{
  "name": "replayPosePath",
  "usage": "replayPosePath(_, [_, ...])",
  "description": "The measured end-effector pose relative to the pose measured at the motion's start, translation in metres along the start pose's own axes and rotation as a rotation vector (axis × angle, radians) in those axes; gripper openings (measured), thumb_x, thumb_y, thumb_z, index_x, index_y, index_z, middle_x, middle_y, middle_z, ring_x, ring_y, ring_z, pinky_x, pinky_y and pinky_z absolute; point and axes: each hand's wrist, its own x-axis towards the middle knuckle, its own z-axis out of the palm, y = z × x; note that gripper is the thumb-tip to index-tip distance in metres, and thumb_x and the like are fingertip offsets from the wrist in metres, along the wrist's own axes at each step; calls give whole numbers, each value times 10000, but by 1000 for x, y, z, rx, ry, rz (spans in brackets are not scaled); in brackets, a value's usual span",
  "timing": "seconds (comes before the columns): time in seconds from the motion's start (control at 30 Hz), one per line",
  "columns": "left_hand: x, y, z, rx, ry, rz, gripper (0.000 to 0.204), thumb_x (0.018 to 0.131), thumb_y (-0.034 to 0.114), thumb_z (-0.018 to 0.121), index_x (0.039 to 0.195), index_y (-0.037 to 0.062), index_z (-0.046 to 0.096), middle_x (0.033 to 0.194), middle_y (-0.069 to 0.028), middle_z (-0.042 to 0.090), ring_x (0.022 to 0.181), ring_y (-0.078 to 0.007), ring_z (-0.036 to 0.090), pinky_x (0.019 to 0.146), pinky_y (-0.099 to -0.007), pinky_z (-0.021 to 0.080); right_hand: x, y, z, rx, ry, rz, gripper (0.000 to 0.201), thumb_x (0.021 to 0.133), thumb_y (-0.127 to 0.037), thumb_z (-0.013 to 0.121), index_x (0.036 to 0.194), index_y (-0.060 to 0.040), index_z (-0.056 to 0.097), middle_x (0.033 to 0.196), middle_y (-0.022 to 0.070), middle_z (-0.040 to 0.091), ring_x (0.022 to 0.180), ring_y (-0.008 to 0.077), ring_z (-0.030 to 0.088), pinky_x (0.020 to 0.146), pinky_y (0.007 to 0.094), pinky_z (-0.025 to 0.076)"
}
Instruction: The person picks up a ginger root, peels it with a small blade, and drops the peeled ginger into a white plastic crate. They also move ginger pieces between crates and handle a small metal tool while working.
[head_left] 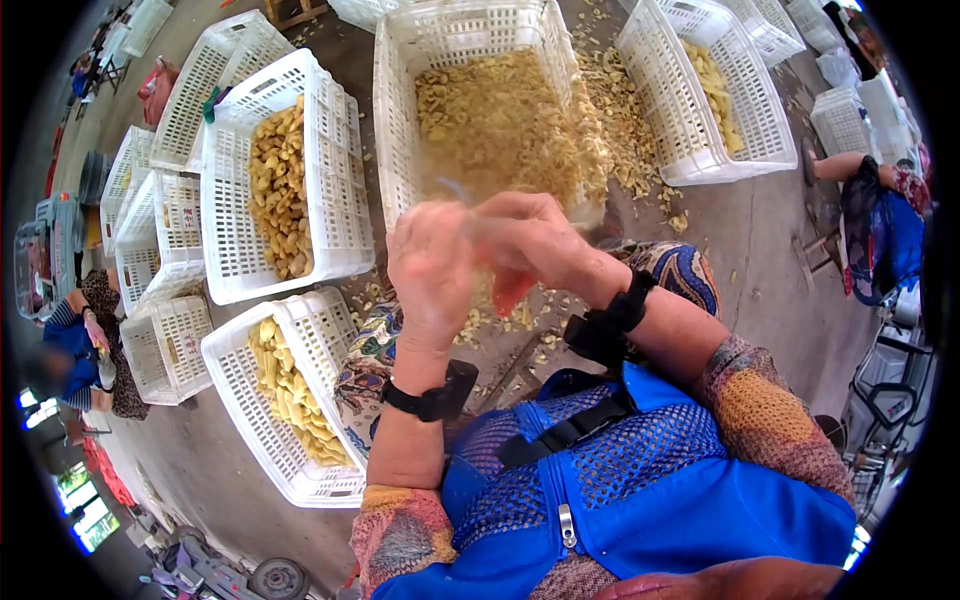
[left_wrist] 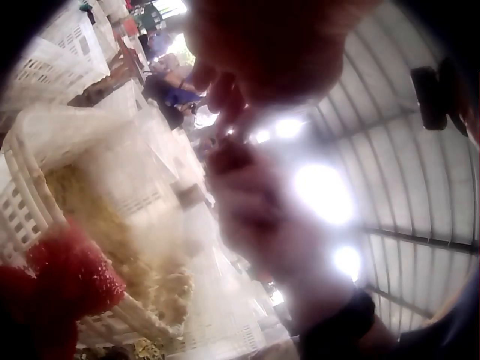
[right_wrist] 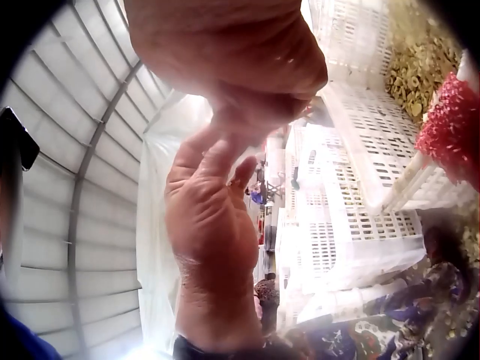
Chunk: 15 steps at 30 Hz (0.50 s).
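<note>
Plastic bag point(head_left: 470, 215) pinched by both hands; crate point(head_left: 395, 120) beyond holds yellow peelings.

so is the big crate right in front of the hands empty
No, in the head view the white plastic crate beyond the left hand and right hand holds a heap of yellowish pieces.

The head camera looks steeply down over the person's chest at both raised hands, the left hand point(head_left: 432, 270) and the right hand point(head_left: 530, 245), with white crates point(head_left: 290, 180) spread on the floor beyond. The left wrist camera sits very close under its palm and faces up toward the roof point(left_wrist: 420, 150), catching the right hand point(left_wrist: 262, 217) blurred opposite. The right wrist camera likewise looks up at close range, sharing the left hand point(right_wrist: 214, 225) and the crates point(right_wrist: 367, 142).
</note>
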Motion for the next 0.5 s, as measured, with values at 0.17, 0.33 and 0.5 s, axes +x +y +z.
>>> replayPosePath(0.17, [-1, 0, 5, 29, 16, 9, 168, 767, 26, 653, 928, 43, 606, 930, -93, 633, 931, -293, 587, 837, -387, 456, 2, 5, -1, 22, 44, -11, 188, 894, -115, 582, 1020, 21, 614, 730, 36, 593, 524, 56, 472, 423, 206, 349])
replayPosePath(0.33, [-1, 1, 5, 38, 22, 23, 165, 760, 34, 662, 912, 40, 599, 930, -93, 631, 920, -286, 589, 825, -374, 464, -2, 2, 2, 38, 50, -24, 184, 889, -114, 584, 1011, 20, 610, 699, 18, 568, 518, 51, 460, 415, 207, 335])
replayPosePath(0.5, [-1, 0, 2, -286, -68, -254, 141, 773, 16, 626, 908, 30, 586, 953, -94, 637, 926, -255, 594, 827, -345, 464, 0, 8, -3, -48, 47, -71, 196, 883, -120, 585, 1031, 5, 618, 639, 14, 543, 510, 63, 472, 414, 227, 361])
